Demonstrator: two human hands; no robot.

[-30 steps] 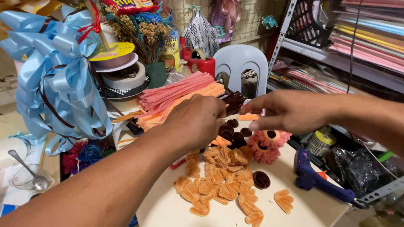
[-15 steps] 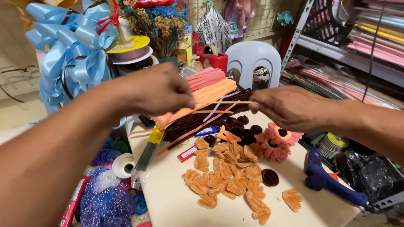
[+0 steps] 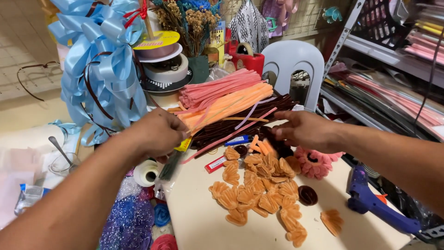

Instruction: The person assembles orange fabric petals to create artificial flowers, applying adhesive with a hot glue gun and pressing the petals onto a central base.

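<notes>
Craft clutter rings a pale desk (image 3: pixel 194 222). Left hand (image 3: pixel 157 134) sits at the near end of the orange stem bundle (image 3: pixel 226 104), fingers curled; whether they pinch a stem cannot be told. Right hand (image 3: pixel 303 129) hovers beside the bundle, fingers loosely spread, holding nothing, above the petal pile (image 3: pixel 259 185). Step judged: selecting a stem. Next move calls for isolating one stem without dragging its neighbours.
</notes>
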